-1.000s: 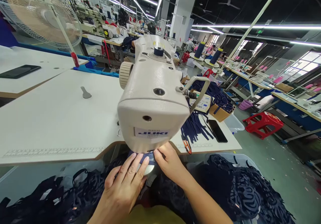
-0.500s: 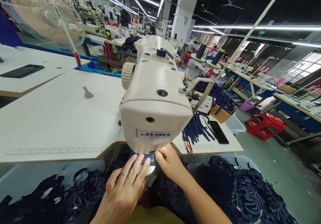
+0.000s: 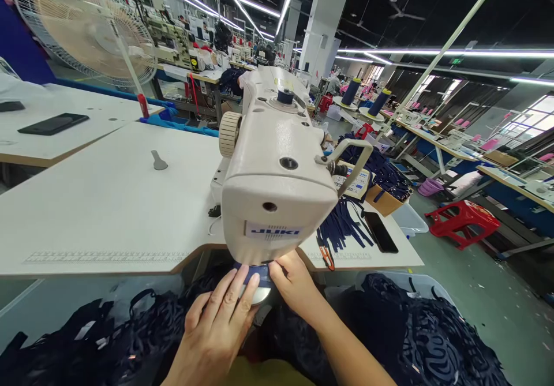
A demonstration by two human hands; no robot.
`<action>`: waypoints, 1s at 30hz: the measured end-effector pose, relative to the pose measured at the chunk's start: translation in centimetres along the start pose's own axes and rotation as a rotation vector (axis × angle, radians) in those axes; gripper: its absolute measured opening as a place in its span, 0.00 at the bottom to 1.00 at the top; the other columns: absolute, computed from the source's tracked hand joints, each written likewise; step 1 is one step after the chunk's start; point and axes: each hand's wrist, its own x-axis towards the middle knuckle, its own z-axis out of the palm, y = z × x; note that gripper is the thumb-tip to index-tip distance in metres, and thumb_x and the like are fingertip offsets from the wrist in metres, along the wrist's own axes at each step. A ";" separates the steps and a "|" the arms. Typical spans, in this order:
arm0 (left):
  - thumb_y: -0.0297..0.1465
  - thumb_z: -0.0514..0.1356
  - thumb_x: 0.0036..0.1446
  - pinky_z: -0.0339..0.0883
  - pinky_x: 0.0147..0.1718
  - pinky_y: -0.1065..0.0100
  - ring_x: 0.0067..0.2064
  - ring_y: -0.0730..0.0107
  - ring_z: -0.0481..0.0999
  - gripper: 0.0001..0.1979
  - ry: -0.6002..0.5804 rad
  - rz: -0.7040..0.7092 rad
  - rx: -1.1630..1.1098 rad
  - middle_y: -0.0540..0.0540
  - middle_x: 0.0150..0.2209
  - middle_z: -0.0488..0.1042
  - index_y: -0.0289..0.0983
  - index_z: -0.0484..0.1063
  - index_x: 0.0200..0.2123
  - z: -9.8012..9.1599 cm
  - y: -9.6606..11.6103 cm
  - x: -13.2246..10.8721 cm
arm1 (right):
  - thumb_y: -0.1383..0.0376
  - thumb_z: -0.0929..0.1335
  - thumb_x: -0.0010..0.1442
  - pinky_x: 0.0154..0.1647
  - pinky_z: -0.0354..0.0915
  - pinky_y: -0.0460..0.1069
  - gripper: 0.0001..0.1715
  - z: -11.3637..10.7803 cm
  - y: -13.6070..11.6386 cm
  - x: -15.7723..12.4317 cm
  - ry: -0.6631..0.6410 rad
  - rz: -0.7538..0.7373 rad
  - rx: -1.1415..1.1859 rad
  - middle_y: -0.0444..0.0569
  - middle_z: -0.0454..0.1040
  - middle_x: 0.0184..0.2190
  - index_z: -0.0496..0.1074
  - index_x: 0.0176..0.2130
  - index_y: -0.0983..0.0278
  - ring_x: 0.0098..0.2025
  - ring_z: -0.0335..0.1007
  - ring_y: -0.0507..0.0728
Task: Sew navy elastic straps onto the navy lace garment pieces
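A white sewing machine [image 3: 277,193] with a JUKI label on its end faces me, its head hiding the needle area. Under it lies a small piece of navy fabric [image 3: 262,276] on a rounded, shiny metal part [image 3: 260,296]. My left hand [image 3: 219,325] rests on the fabric with its fingers stretched out flat, left of the needle area. On the other side my right hand [image 3: 298,288] pinches the fabric's edge between thumb and forefinger, its fingertips partly hidden by the machine head.
Orange-handled thread snips [image 3: 325,253], navy strips [image 3: 344,224] and a phone [image 3: 380,232] lie right of the machine. A grey metal piece [image 3: 159,161] is on the tabletop at left. Bins of navy pieces [image 3: 433,328] stand below the front edge. A red stool [image 3: 463,221] is at right.
The view has swung slightly left, so the machine and table appear further right. Both hands keep nearly the same place at the fabric, and slightly more of the metal part shows.
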 end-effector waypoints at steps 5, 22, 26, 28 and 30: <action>0.34 0.57 0.59 0.56 0.45 0.62 0.48 0.64 0.75 0.23 -0.001 0.005 -0.005 0.42 0.54 0.73 0.37 0.64 0.58 0.0 -0.1 -0.2 | 0.67 0.60 0.66 0.46 0.63 0.50 0.11 -0.1 0.0 0.0 -0.022 -0.008 0.009 0.47 0.64 0.33 0.69 0.35 0.62 0.43 0.63 0.56; 0.37 0.60 0.57 0.57 0.43 0.62 0.48 0.63 0.73 0.25 0.004 0.076 0.018 0.44 0.52 0.74 0.38 0.65 0.57 0.1 -0.1 0.7 | 0.62 0.62 0.66 0.47 0.61 0.51 0.09 -2.2 6.7 -4.9 -0.108 0.095 -0.065 0.48 0.73 0.38 0.70 0.40 0.62 0.42 0.68 0.56; 0.36 0.60 0.57 0.59 0.45 0.63 0.49 0.61 0.72 0.19 -0.008 0.090 -0.065 0.43 0.49 0.75 0.38 0.69 0.52 -0.1 -0.4 0.3 | 0.61 0.63 0.64 0.37 0.62 0.47 0.08 -4.3 5.9 -5.5 -0.084 0.237 0.041 0.43 0.72 0.32 0.69 0.37 0.62 0.35 0.67 0.53; 0.30 0.57 0.59 0.60 0.45 0.63 0.48 0.63 0.73 0.11 -0.027 0.079 -0.191 0.44 0.44 0.76 0.39 0.71 0.46 -0.3 -1.1 -0.4 | 0.60 0.63 0.65 0.34 0.61 0.46 0.08 -5.5 4.1 -5.4 -0.121 0.219 0.086 0.41 0.70 0.29 0.68 0.38 0.61 0.31 0.65 0.51; 0.24 0.56 0.58 0.62 0.42 0.64 0.42 0.66 0.74 0.08 0.025 0.031 -0.257 0.45 0.38 0.75 0.39 0.71 0.40 -0.6 -2.3 -1.2 | 0.59 0.62 0.66 0.31 0.60 0.45 0.09 -6.1 1.8 -4.9 -0.147 0.162 0.113 0.41 0.68 0.29 0.67 0.39 0.61 0.30 0.63 0.51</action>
